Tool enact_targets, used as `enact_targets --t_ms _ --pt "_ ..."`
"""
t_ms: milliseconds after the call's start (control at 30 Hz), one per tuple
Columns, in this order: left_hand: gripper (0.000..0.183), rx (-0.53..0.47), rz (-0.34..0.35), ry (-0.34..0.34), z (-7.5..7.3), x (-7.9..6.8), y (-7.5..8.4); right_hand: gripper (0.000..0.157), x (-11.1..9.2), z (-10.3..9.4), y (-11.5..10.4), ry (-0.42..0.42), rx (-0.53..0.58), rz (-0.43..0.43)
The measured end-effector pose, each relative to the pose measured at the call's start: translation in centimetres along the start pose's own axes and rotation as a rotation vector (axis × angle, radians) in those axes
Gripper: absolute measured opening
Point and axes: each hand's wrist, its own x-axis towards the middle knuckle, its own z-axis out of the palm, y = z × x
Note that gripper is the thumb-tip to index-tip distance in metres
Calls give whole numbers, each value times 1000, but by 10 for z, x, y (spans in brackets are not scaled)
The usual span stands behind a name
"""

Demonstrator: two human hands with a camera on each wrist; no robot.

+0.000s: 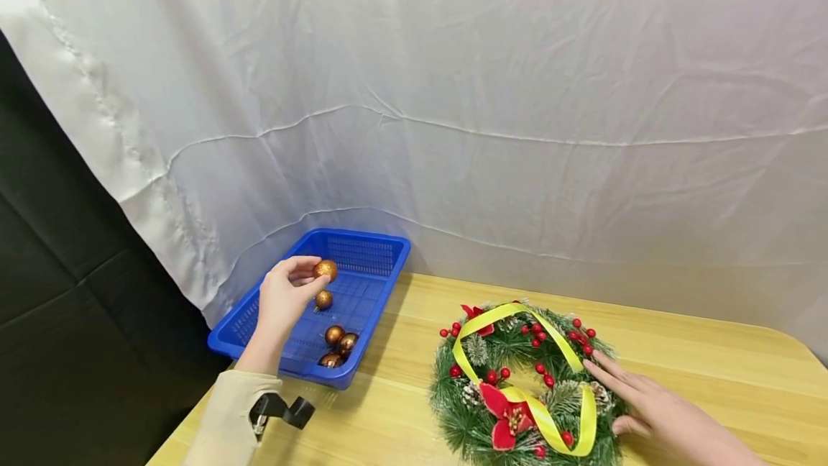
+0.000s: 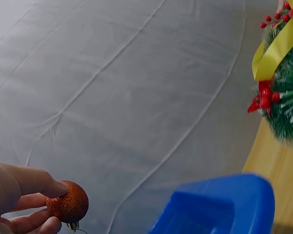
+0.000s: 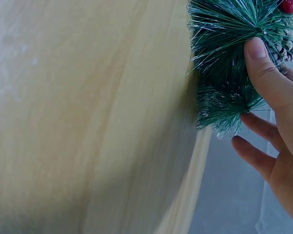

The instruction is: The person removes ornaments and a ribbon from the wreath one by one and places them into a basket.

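Note:
My left hand [image 1: 282,299] pinches a glittery copper Christmas ball [image 1: 326,270] between thumb and fingertips, above the blue plastic basket [image 1: 382,308]. In the left wrist view this Christmas ball [image 2: 71,202] has its metal cap facing down. Inside the basket lie another glittery ball [image 1: 323,300] and a cluster of shinier brown balls [image 1: 347,343]. On the right, my right hand [image 1: 660,408] touches the outer edge of a green Christmas wreath [image 1: 453,416]. The right wrist view has its thumb on the wreath's needles [image 3: 229,58], its other fingers spread along the side.
A loose yellow ribbon [image 1: 546,426] lies over the wreath, among red berries, pine cones and red poinsettias [image 1: 507,419]. Everything stands on a wooden table [image 1: 394,416]. A pale grey curtain [image 1: 517,164] hangs behind it, with black cloth [image 1: 65,293] at the left.

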Motion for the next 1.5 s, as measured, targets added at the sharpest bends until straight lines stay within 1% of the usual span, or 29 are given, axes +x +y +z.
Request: enact_targets --t_ms 167,400,600,767,900,1067,1233,1333,1500 --pt "34 40 -11 11 -7 0 -16 81 -1 1 1 2 -3 -6" --pt "34 57 -81 19 -12 -1 -38 82 -1 1 1 20 -10 -17" --pt "34 100 -85 4 -14 2 -52 82 -1 0 0 27 -17 -22" --pt "33 141 -77 -52 -17 5 -61 81 -1 1 0 15 -6 -7" --pt "33 148 -73 -102 -19 8 -69 81 -1 1 0 5 -1 5" --pt "32 153 -71 -147 -22 13 -81 81 -1 1 0 0 4 21" --pt "29 144 -85 -236 -25 14 -90 82 0 1 1 -8 12 18" --pt "27 144 -101 -284 -25 14 -93 82 0 1 2 -14 20 25" --pt "28 167 -128 -307 -25 14 -93 81 0 1 3 -20 18 32"
